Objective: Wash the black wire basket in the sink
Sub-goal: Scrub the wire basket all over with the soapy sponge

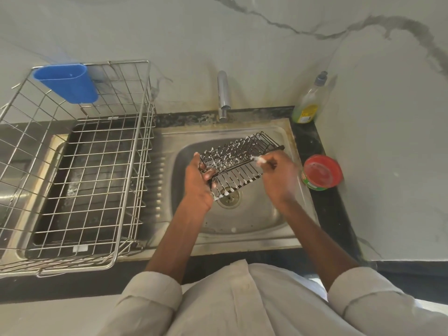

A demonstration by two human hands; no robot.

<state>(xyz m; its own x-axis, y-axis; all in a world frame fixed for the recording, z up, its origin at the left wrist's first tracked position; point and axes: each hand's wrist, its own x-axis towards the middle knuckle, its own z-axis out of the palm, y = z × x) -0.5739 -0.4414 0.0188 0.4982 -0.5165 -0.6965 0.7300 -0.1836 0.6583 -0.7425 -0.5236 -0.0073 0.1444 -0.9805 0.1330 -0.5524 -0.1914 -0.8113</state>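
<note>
— Black wire basket: who has it?
— The left hand grips its left end, holding it tilted above the sink drain at frame centre. Foam dots its wires.
— And the right hand?
— Fingers pinch something small and sudsy against the basket's right rim; it's too blurred to name.
— Around that?
— Red-lidded tub right, soap bottle upper right, steel rack left.

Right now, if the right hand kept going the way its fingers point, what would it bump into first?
Most likely the black wire basket: the right hand points up-left at its soapy rim, apparently touching already, though blur hides exact contact.
</note>
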